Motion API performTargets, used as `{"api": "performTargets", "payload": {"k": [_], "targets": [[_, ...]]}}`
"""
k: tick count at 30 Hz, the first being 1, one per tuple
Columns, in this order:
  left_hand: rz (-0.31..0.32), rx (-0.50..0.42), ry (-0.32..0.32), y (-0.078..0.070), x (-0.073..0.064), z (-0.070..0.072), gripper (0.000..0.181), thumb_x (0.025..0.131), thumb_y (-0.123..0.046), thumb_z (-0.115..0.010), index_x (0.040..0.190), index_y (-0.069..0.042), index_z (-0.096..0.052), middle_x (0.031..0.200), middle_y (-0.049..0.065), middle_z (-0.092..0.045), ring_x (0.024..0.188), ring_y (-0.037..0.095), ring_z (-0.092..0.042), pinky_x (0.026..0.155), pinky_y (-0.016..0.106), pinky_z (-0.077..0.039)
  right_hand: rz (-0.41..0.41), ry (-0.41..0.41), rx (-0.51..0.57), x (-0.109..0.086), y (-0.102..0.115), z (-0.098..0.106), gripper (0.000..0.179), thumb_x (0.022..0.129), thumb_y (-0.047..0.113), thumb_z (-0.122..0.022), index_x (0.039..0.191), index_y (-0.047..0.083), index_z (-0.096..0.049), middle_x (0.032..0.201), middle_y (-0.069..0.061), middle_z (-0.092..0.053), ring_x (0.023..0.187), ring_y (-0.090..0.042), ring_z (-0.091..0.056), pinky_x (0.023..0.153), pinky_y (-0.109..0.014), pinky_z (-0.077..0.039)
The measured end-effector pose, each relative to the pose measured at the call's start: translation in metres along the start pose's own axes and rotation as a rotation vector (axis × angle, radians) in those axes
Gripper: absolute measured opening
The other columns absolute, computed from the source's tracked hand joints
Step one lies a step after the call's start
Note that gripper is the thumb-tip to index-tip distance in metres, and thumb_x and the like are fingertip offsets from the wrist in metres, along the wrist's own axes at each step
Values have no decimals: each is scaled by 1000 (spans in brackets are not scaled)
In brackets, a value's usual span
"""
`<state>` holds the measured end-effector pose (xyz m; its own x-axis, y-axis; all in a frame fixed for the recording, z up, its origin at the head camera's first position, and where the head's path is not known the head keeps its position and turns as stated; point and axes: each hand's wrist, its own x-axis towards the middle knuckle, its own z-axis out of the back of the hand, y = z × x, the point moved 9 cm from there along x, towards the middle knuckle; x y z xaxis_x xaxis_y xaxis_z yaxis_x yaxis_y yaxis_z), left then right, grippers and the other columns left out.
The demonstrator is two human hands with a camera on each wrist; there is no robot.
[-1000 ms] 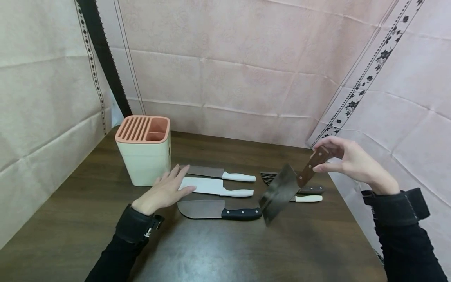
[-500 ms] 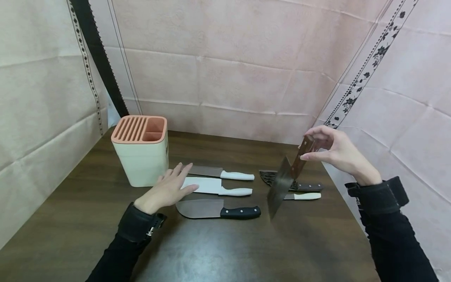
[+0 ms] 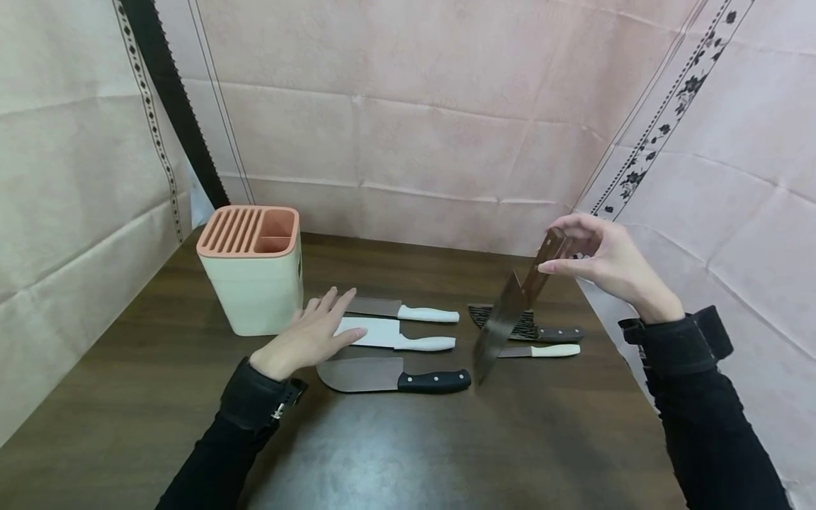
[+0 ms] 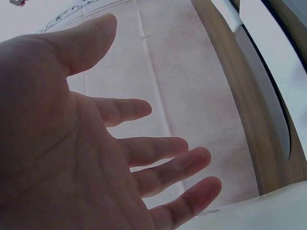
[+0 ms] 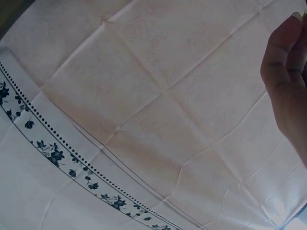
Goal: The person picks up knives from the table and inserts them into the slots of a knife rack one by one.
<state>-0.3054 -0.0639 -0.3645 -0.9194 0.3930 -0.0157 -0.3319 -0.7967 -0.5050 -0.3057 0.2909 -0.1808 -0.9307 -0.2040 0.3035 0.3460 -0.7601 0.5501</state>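
Observation:
My right hand [image 3: 612, 265] pinches the brown wooden handle of a cleaver [image 3: 500, 326], its broad metal blade hanging tilted down over the right side of the table. In the right wrist view only part of the hand [image 5: 290, 81] shows, at the right edge. My left hand [image 3: 304, 338] has its fingers spread and holds nothing; the left wrist view shows its bare palm [image 4: 72, 139]. It overlaps the blade end of a white-bladed knife [image 3: 423, 343]. Beside that lie a white-handled knife [image 3: 428, 314] with a grey blade and a black-handled knife [image 3: 433, 382].
A pale green knife block [image 3: 251, 297] with a pink slotted top stands at the back left. Behind the cleaver lie a dark-handled knife [image 3: 559, 335] with a black-patterned blade and a small white-handled knife [image 3: 554, 350]. Pale cloth [image 3: 408, 142] hangs around the wooden table [image 3: 408, 446].
My right hand has moved left and slightly up with the cleaver, whose handle now stands steeper. The left hand stays near the same spot, fingers still spread.

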Motion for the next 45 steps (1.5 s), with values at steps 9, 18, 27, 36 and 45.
{"api": "performTargets", "payload": {"k": [9, 18, 27, 36, 45], "targets": [[-3, 23, 8, -5, 2, 0, 76, 98, -50, -47, 155, -14, -14, 160, 25, -11, 144, 49, -15, 110, 70, -14, 85, -19, 95, 8, 10, -4, 48, 75, 10, -82, 118, 14, -61, 90, 19, -69, 77, -6, -60, 65, -19, -47], [-13, 30, 0, -15, 7, 3, 76, 97, -51, -48, 155, -16, -16, 160, 22, -12, 145, 46, -17, 112, 67, -16, 171, -46, 141, 13, 18, -4, 48, 75, 2, -80, 119, 12, -61, 87, 18, -69, 73, -5, -59, 61, -17, -45], [-23, 43, 2, -26, 10, 5, 75, 97, -52, -48, 155, -17, -16, 161, 21, -13, 145, 43, -19, 113, 65, -17, 205, -46, 162, 17, 25, -7, 49, 75, 0, -79, 120, 11, -61, 81, 14, -67, 72, -6, -59, 59, -18, -45], [-24, 58, 8, -30, 12, 3, 75, 97, -51, -48, 155, -15, -17, 160, 22, -14, 144, 44, -20, 112, 67, -17, 181, -31, 176, 24, 31, -16, 51, 78, 5, -79, 125, 12, -59, 83, 13, -67, 73, -7, -60, 60, -18, -45], [-15, 56, 0, -28, 15, 5, 75, 97, -52, -48, 155, -17, -16, 161, 20, -13, 145, 42, -19, 113, 66, -15, 202, -35, 199, 33, 40, -21, 53, 78, 5, -79, 126, 13, -59, 81, 12, -67, 71, -8, -59, 60, -18, -45]]}}
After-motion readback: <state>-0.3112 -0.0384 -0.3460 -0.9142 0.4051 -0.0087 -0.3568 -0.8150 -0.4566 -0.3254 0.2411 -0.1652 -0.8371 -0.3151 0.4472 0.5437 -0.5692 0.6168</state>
